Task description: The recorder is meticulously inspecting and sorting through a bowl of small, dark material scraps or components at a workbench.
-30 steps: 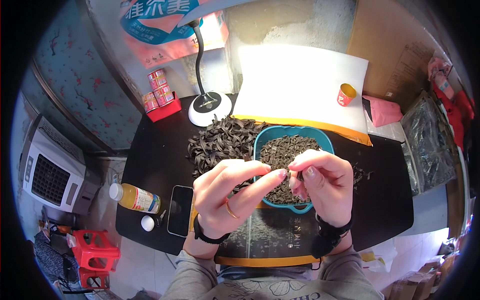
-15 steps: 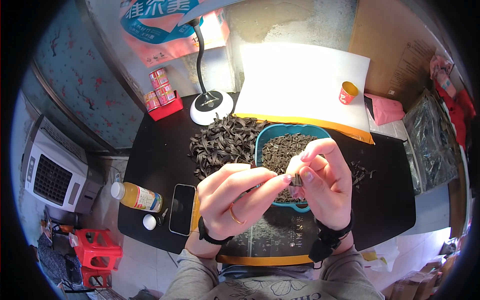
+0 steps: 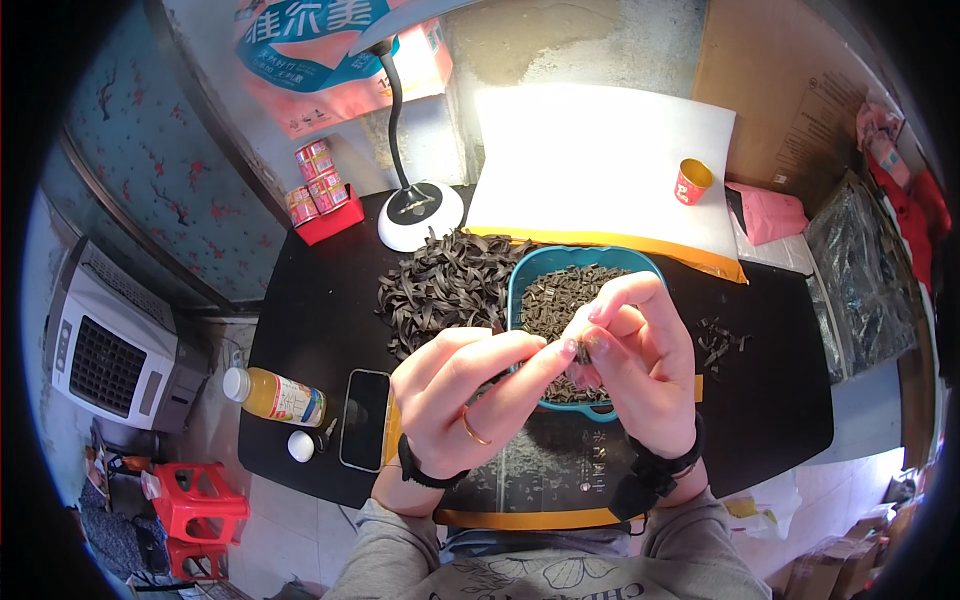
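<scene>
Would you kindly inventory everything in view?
Table: 1, black, centre
Tub: 1, teal, on table
Short pieces: many, dark, in tub
Long strips: one pile, dark, left of tub
Scraps: several, dark, table right
Lamp: 1, black-and-white, table back
Tins: 3 visible, pink, at red box
Cup: 1, red, on white sheet
Pink packet: 1, back right
Bottle: 1, amber, table left
Round object: 1, white, below bottle
Phone: 1, black, right of bottle
Appliance: 1, white, far left
Stools: count unclear, red, lower left
Packaging: 1, pink-teal, upper left
Cardboard: 1, brown, back right
Left hand: 1, gold ring, above table
Right hand: 1, black wristband, pinching dark piece
</scene>
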Motion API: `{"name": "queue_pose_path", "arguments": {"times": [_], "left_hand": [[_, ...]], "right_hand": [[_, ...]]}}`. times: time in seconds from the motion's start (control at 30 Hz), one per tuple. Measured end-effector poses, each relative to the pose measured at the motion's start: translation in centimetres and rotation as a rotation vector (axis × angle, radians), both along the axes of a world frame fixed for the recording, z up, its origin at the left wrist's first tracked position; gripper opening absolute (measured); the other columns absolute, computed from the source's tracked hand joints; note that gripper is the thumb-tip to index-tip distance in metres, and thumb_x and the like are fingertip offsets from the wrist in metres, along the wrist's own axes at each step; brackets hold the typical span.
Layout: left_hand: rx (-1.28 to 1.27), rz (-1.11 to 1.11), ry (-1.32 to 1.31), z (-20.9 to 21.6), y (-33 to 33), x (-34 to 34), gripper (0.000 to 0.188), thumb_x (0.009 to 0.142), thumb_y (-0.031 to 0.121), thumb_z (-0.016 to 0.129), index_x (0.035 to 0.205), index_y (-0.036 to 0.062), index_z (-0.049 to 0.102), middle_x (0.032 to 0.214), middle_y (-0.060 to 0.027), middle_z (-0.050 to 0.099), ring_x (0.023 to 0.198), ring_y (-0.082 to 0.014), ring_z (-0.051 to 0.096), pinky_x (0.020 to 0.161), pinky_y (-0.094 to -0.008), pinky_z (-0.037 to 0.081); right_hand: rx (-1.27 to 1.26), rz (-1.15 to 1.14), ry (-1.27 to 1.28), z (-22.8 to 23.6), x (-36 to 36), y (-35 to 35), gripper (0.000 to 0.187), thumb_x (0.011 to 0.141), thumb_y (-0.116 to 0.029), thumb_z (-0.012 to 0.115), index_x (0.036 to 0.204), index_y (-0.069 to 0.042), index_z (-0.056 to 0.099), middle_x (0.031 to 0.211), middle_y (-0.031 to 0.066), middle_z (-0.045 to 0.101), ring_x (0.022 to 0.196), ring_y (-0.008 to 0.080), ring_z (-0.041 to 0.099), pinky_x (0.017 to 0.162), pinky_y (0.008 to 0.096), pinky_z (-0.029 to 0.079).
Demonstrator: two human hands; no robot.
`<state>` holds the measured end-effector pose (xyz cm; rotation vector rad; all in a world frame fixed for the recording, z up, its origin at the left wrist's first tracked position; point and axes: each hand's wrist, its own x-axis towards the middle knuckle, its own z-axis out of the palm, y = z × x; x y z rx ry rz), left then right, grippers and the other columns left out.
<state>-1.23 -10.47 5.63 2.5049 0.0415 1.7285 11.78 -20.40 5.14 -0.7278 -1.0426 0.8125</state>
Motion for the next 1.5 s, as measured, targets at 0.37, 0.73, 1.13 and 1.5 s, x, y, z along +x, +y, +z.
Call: {"name": "queue_pose_path", "arguments": {"times": [0.37, 0.73, 1.13, 1.5], "left_hand": [[-0.022, 0.098, 0.087, 0.4, -0.4, 0.8, 0.036, 0.059, -0.007, 0.071, 0.090, 0.0110, 0.071, 0.083, -0.0004, 0.059, 0.069, -0.0163, 0.056, 0.056, -0.0265, 0.047], [-0.010, 0.046, -0.014, 0.0, -0.2, 1.3, 0.018, 0.070, -0.008, 0.067, 0.084, 0.0028, 0.064, 0.085, -0.0113, 0.065, 0.068, -0.0224, 0.060, 0.057, -0.0293, 0.047], [-0.190, 0.192, 0.056, 0.6, -3.4, 0.9, 0.008, 0.081, 0.009, 0.066, 0.085, 0.0037, 0.070, 0.090, -0.0127, 0.067, 0.078, -0.0271, 0.063, 0.067, -0.0319, 0.050], [-0.723, -0.092, 0.197, 0.5, -0.7, -0.4, 0.015, 0.086, 0.003, 0.060, 0.097, -0.0064, 0.062, 0.089, -0.0120, 0.064, 0.077, -0.0165, 0.059, 0.069, -0.0262, 0.048]], "right_hand": [[-0.018, -0.081, -0.007, 0.1, 0.1, 0.7, 0.018, 0.091, 0.002, 0.046, 0.106, -0.006, 0.040, 0.086, 0.0027, 0.050, 0.077, 0.0061, 0.050, 0.068, 0.0207, 0.043], [0.092, 0.035, 0.145, -0.6, 0.1, 1.2, 0.013, 0.093, -0.005, 0.048, 0.104, -0.008, 0.041, 0.083, -0.0002, 0.047, 0.075, 0.0046, 0.046, 0.067, 0.0199, 0.041], [0.228, -0.066, 0.027, -1.2, 0.0, 2.5, 0.010, 0.090, -0.004, 0.046, 0.095, -0.008, 0.038, 0.068, -0.0034, 0.042, 0.060, 0.0027, 0.037, 0.052, 0.0191, 0.031], [0.057, 0.129, 0.005, -0.4, -0.1, 1.5, 0.016, 0.090, -0.005, 0.048, 0.102, -0.007, 0.039, 0.071, -0.0009, 0.046, 0.065, 0.0045, 0.043, 0.059, 0.0200, 0.035]]}}
